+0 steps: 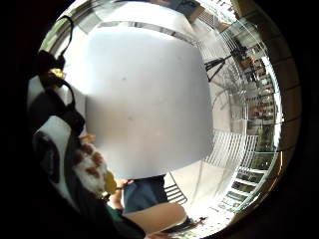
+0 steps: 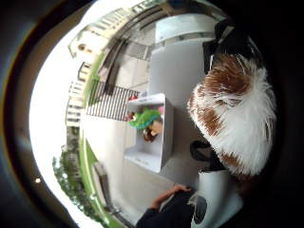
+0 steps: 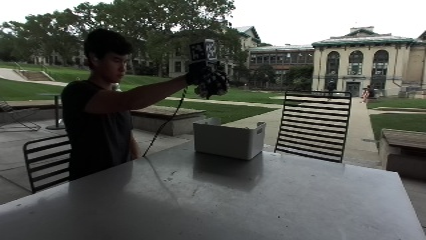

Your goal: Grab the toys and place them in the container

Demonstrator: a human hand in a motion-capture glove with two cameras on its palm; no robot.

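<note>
Outdoor table (image 3: 266, 200), unlabelled container (image 3: 228, 140)

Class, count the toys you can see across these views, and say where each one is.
3, perhaps more hidden: a furry brown-and-white toy held by the gloved right hand above the table, a green toy and a brown toy in the white container.

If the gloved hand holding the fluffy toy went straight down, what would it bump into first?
Probably the white plastic container. The gloved right hand holds the furry brown-and-white toy above it, though depth is unclear.
</note>
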